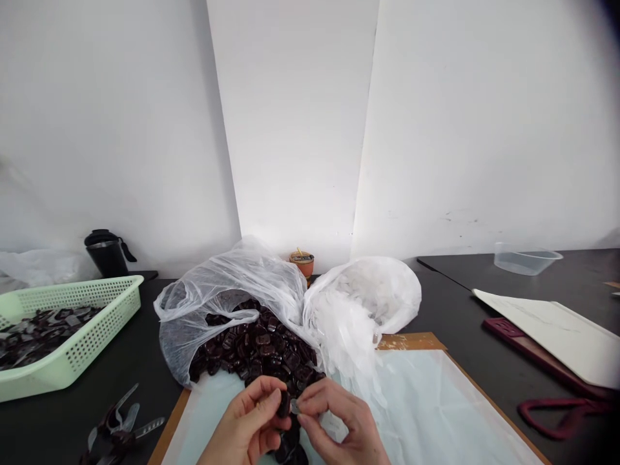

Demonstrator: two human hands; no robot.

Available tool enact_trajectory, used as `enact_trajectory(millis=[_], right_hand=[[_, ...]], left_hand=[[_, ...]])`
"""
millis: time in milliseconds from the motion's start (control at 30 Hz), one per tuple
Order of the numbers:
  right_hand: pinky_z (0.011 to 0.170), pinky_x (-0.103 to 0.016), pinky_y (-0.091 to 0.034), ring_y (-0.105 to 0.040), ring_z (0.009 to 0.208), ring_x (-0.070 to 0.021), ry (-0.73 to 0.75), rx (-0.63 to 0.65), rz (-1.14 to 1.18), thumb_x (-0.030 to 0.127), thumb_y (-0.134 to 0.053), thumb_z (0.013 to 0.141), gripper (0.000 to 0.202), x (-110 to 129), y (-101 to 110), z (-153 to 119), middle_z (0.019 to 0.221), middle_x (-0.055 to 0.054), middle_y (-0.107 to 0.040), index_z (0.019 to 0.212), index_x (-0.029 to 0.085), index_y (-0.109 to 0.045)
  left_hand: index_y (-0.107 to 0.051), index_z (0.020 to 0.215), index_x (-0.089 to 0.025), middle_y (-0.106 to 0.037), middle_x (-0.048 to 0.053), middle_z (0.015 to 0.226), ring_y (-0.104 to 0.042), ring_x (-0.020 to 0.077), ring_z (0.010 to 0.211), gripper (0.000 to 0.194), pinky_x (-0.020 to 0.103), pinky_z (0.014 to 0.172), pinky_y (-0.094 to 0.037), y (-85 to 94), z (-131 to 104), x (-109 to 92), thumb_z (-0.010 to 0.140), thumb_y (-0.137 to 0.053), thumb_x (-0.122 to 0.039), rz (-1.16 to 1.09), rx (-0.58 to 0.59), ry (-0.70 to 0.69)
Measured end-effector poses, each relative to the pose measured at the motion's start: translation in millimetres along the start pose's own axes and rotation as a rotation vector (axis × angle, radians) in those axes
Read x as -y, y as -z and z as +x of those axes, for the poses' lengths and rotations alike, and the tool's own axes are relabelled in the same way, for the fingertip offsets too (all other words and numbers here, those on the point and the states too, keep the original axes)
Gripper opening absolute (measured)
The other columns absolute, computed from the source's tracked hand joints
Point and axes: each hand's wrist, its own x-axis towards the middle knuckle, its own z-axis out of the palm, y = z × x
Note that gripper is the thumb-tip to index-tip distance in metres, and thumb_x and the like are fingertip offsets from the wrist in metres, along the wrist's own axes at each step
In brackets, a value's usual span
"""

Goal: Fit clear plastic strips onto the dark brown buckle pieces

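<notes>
Between the thumb and fingers of my left hand [245,423] is a glossy dark brown plastic buckle [283,404]. My right hand [341,416] pinches a small clear plastic strap [294,406] by one end, its tip at the buckle's right side. Whether the strap has entered the buckle I cannot tell. Just beyond both hands, a heap of similar dark buckles [264,345] spills from a thin clear plastic bag [194,303]. Beside it, a second bag [397,290] holds whitish clear strips [341,323]. More dark pieces lie under my hands, partly hidden.
A pale green basket [104,326] holds dark pieces with clear straps; several similar ones [123,426] lie nearby. White sheeting [436,400] covers a brown board [411,341]. Around are a black tumbler [106,255], small pot [303,261], clear tub [526,259], notebook [557,329] and dark red scissors [557,413].
</notes>
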Motion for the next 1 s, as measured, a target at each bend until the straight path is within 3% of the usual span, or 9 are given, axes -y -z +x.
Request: enact_trajectory(millis=[100,367,567,733,867,1000], right_hand=[[0.068,-0.026,-0.053,-0.067,0.074,-0.0182,0.024,0.000,0.003,0.011,-0.062,0.082,0.012,0.5,-1.3,-1.1,0.079,-0.006,-0.070,0.075,0.020,-0.066],[0.062,-0.022,-0.054,-0.068,0.070,-0.0159,0.137,-0.004,-0.039,0.006,-0.060,0.079,0.014,1.5,1.1,1.8,0.079,-0.006,-0.070,0.076,0.019,-0.065],[0.061,-0.020,-0.054,-0.068,0.067,-0.0152,0.231,-0.053,-0.067,0.003,-0.060,0.077,0.016,4.1,2.5,4.8,0.076,-0.007,-0.070,0.076,0.018,-0.064],[0.056,-0.018,-0.051,-0.067,0.065,-0.0141,0.203,-0.077,-0.014,0.006,-0.061,0.077,0.014,-0.5,-4.6,3.1,0.075,-0.006,-0.070,0.075,0.019,-0.065],[0.054,-0.018,-0.049,-0.064,0.063,-0.0131,0.166,-0.103,0.010,0.006,-0.060,0.076,0.014,-8.7,-9.9,-0.4,0.074,-0.005,-0.069,0.074,0.019,-0.066],[0.053,-0.018,-0.048,-0.061,0.060,-0.0120,0.120,-0.082,0.012,0.007,-0.060,0.075,0.013,-11.7,-9.4,-2.0,0.075,-0.006,-0.068,0.074,0.018,-0.067]], left_hand=[[-0.074,0.077,-0.015,-0.060,-0.006,0.059,-0.055,0.0036,0.050,0.033,0.011,0.044,-0.042,-1.0,-0.3,1.5,0.056,-0.092,-0.034,-0.013,0.014,-0.032],[-0.073,0.073,-0.014,-0.062,-0.004,0.059,-0.057,0.0029,0.045,0.032,0.008,0.044,-0.048,-2.3,-0.6,-0.5,0.052,-0.094,-0.024,-0.080,-0.053,0.070],[-0.074,0.074,-0.009,-0.069,0.006,0.063,-0.060,0.0047,0.045,0.040,0.007,0.040,-0.046,-0.2,1.9,-0.4,0.042,-0.097,-0.015,-0.288,-0.056,0.185],[-0.074,0.073,-0.007,-0.068,0.007,0.060,-0.061,0.0050,0.047,0.024,0.006,0.041,-0.046,2.8,0.6,1.5,0.055,-0.090,-0.004,-0.379,-0.067,0.243],[-0.074,0.071,-0.008,-0.067,0.005,0.058,-0.059,0.0043,0.046,0.031,0.006,0.041,-0.044,1.9,2.4,3.9,0.049,-0.095,-0.014,-0.306,-0.030,0.233],[-0.073,0.068,-0.012,-0.062,-0.002,0.054,-0.053,0.0020,0.043,0.031,0.006,0.040,-0.040,2.3,6.3,8.0,0.050,-0.095,-0.026,-0.136,-0.010,0.127]])
